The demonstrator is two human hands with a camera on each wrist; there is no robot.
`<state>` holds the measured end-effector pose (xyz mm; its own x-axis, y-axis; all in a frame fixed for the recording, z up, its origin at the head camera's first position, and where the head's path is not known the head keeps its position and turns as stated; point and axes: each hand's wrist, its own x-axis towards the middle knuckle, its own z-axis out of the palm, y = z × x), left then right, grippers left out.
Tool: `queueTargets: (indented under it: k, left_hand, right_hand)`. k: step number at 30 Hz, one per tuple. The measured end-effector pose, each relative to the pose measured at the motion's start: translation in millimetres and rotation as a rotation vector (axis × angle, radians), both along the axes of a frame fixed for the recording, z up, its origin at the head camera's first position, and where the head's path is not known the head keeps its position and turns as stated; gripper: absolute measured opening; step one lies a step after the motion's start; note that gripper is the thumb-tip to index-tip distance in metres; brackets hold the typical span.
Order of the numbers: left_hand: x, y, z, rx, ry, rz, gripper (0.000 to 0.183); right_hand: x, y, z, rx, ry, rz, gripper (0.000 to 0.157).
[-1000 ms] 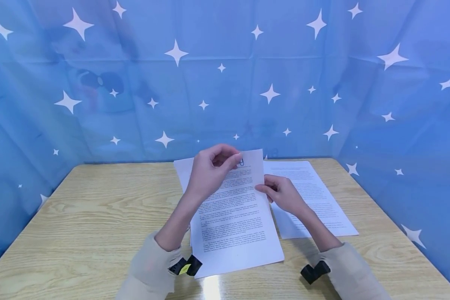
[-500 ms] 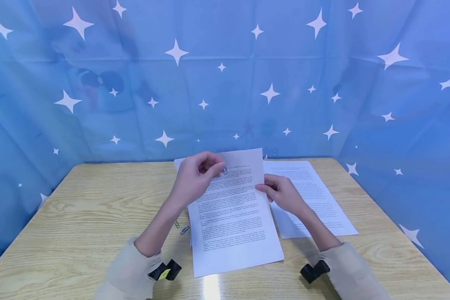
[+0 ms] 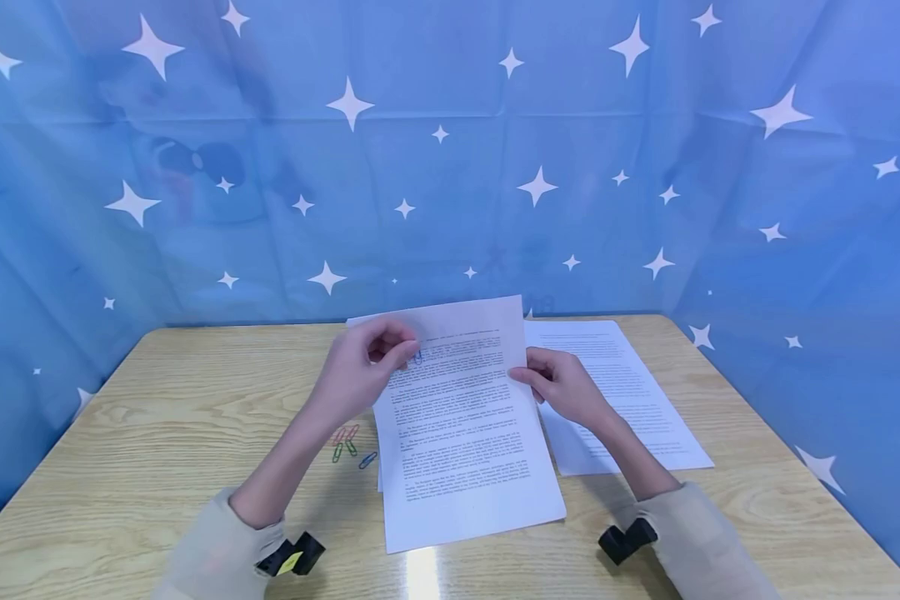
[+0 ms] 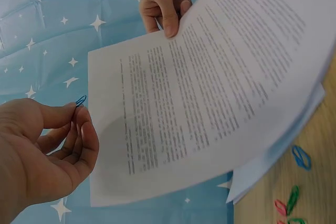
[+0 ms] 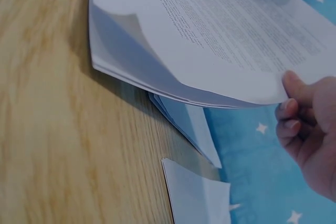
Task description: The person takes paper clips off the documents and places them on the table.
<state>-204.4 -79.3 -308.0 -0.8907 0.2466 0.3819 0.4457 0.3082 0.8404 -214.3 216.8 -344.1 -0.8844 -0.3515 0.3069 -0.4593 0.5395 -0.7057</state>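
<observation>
My left hand (image 3: 356, 362) pinches a small blue paper clip (image 4: 80, 100) between thumb and forefinger. In the left wrist view the clip is beside the top edge of a stack of printed sheets (image 3: 465, 425), seemingly just apart from it. The sheets are raised at the top and bend, as the right wrist view shows. My right hand (image 3: 562, 387) pinches their right edge in its upper part, thumb on the printed face. Its fingertips behind the paper are hidden in the head view.
More paper (image 5: 184, 121) lies beneath the held sheets. Another printed sheet (image 3: 615, 400) rests on the wooden table (image 3: 157, 433) to the right. Left of the sheets lie a blue paper clip (image 3: 368, 460) and several green and pink ones. A blue starry curtain (image 3: 450, 208) hangs behind the table.
My left hand has moved left and slightly down across the top of the sheets, carrying the blue paper clip. Loose clips on the table came into view. My right hand stays in place.
</observation>
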Motion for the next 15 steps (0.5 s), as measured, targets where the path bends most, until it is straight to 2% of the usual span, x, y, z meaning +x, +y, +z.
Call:
queueTargets:
  k: [15]
  left_hand:
    - [5.4, -35, -19.0, -0.067, -0.031, 0.02, 0.008]
  right_hand:
    - [-0.3, 0, -0.6, -0.01, -0.01, 0.004, 0.013]
